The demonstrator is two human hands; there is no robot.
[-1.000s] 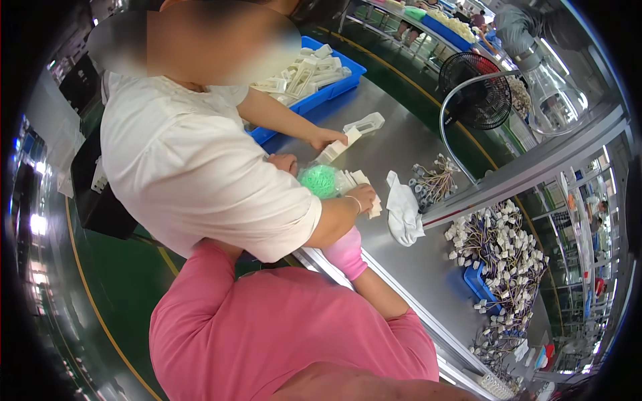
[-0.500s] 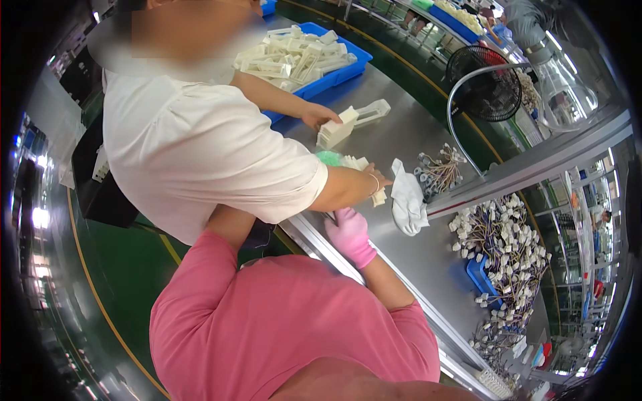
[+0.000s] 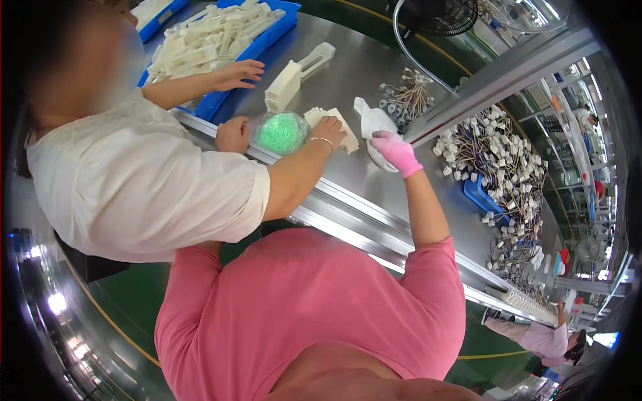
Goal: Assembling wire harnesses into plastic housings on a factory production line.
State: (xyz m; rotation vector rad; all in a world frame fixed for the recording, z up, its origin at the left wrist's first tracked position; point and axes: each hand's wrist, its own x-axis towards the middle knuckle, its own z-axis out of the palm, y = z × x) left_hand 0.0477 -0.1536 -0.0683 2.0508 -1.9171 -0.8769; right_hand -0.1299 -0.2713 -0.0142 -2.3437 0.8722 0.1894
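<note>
My right hand (image 3: 399, 152), in a pink-and-white glove, has its fingers closed on a crumpled white cloth glove (image 3: 374, 122) lying on the metal table. My bare left hand (image 3: 233, 135) is curled at the table's near edge, beside a clear plastic bag of green pieces (image 3: 281, 132); its forearm is hidden behind a co-worker's white sleeve. What it grips, if anything, is hidden. The co-worker's one hand (image 3: 328, 129) rests on a row of cream plastic parts (image 3: 346, 137). Their other hand (image 3: 239, 75) is spread above the table, near a stack of cream parts (image 3: 283, 87).
A blue bin (image 3: 271, 41) piled with cream plastic frames stands at the far left. Bundled wires (image 3: 409, 93) lie beyond the white glove. A metal rail (image 3: 501, 80) crosses at right, with a heap of white-connector cables (image 3: 495, 160) past it. The co-worker leans in from the left.
My right hand has moved up and right from the table edge onto the white glove. The co-worker's far hand has let go of the stack. My left hand has come into view.
</note>
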